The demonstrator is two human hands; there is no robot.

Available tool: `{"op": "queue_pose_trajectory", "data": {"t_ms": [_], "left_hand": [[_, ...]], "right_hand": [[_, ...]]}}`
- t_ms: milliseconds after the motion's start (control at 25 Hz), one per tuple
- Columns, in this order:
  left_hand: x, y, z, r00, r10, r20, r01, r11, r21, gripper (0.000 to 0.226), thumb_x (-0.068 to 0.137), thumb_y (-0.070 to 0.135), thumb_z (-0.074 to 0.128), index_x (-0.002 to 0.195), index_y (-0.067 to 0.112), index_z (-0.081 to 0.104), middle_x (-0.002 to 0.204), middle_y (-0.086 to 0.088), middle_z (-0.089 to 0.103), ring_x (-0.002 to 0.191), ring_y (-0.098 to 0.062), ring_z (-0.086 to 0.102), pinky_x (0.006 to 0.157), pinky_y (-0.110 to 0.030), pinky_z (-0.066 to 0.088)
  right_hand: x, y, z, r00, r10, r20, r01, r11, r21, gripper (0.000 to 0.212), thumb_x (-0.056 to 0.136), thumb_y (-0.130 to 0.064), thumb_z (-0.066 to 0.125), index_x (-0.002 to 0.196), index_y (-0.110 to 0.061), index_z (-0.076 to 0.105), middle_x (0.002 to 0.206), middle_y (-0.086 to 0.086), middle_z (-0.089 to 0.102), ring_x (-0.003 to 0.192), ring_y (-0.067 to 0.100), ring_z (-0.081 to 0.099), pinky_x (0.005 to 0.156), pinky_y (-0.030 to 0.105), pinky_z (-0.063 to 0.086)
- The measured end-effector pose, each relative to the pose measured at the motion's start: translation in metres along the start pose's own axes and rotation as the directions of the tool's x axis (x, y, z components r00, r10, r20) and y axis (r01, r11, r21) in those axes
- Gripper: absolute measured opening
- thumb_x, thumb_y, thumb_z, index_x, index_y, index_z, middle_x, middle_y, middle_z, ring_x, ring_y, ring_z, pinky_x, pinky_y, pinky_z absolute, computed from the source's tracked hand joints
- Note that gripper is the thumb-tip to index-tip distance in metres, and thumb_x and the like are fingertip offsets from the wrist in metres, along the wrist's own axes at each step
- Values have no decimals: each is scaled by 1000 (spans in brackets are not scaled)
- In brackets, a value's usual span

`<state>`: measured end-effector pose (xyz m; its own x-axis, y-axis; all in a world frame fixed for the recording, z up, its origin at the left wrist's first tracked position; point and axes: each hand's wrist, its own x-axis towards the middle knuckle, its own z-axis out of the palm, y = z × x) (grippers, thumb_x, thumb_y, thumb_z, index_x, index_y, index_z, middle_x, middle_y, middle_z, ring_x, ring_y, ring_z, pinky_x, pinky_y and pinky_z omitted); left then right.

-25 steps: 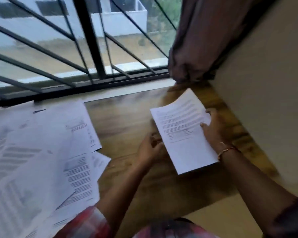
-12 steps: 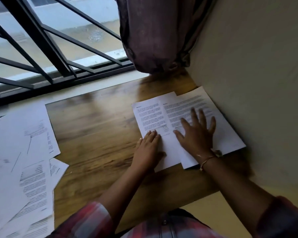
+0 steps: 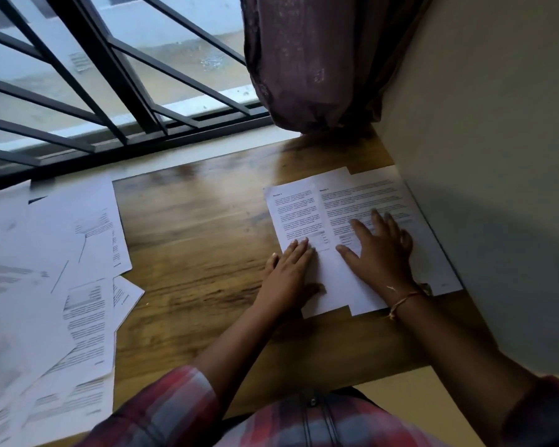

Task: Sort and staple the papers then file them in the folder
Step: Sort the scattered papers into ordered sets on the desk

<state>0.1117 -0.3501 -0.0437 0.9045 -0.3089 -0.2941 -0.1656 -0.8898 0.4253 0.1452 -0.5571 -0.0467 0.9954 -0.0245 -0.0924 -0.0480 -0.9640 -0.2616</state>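
**Risk: staggered sheets skewing**

We noted 2 flat hands, fingers straight, gripping nothing: left hand (image 3: 291, 272) and right hand (image 3: 381, 253) pressed the overlapping sheets (image 3: 362, 195) at the right end of the desk (image 3: 200, 227), beside the wall (image 3: 481, 156). Edges sat staggered; we judged a careless push could skew them before stapling. The unsorted pile (image 3: 46, 285) lay well apart, left. No stapler or folder in view.

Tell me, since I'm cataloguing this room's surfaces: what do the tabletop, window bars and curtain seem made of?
Tabletop: wood or wood-look laminate, brown grain streaks, soft sheen.
Window bars: probably painted metal, thin, dark, matte.
Curtain: woven fabric, dull mauve, hanging in folds.
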Motion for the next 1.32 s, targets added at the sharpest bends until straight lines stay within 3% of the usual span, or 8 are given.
{"op": "queue_pose_trajectory", "data": {"t_ms": [120,320,440,640,840,1040,1200,1320], "left_hand": [[-10,-9,-6,996,-27,-83,19,995,-94,84,95,50,63,161,23,19,170,5,5,156,-12,1,125,-42,6],[-69,-70,-29,930,-248,-273,178,950,-257,77,93,45,68,156,21,32,168,5,20,155,-13,14,121,-47,22],[-120,-118,-41,832,-438,-340,314,878,-362,73,92,43,69,153,18,38,165,1,28,153,-15,21,123,-43,25],[-215,-211,-65,583,-695,-422,477,712,-515,66,93,43,68,148,17,44,158,-3,40,146,-19,35,119,-40,33],[-298,-311,-87,432,-800,-417,567,600,-564,70,93,41,69,149,11,41,162,-7,32,150,-23,26,121,-44,27],[-377,-408,-94,134,-945,-297,636,312,-706,79,86,39,79,148,10,39,152,-12,38,140,-33,32,112,-52,35],[-414,-456,-89,109,-979,-173,568,204,-797,78,68,47,87,132,19,52,131,-6,57,123,-29,53,101,-51,49],[-423,-469,-92,138,-985,-102,494,158,-855,57,77,30,87,123,15,55,122,0,62,107,-17,59,84,-30,51]], "right_hand": [[-3,-32,-5,994,-84,-67,88,994,60,62,93,-57,62,144,-24,53,162,17,35,151,38,25,114,60,26],[-17,-139,5,948,-319,11,310,928,205,57,94,-52,63,142,-22,56,156,15,43,145,34,38,108,53,39],[-36,-209,20,876,-471,99,427,856,292,56,93,-51,63,142,-23,56,153,11,46,139,33,45,106,50,44],[-77,-333,47,703,-682,200,602,721,342,59,97,-52,58,148,-23,48,158,7,41,140,28,46,106,42,44],[-113,-448,87,611,-744,270,675,668,314,60,99,-52,56,150,-21,46,159,7,39,144,28,40,111,41,40],[-127,-530,132,554,-781,290,761,616,205,68,93,-48,68,150,-16,49,161,15,38,146,37,37,116,51,36],[-127,-566,147,504,-774,384,802,584,124,78,88,-50,73,155,-25,41,167,9,26,150,35,27,117,55,34],[-132,-579,153,526,-746,408,799,598,63,76,86,-53,73,151,-27,46,165,8,31,148,36,30,112,56,37]]}}
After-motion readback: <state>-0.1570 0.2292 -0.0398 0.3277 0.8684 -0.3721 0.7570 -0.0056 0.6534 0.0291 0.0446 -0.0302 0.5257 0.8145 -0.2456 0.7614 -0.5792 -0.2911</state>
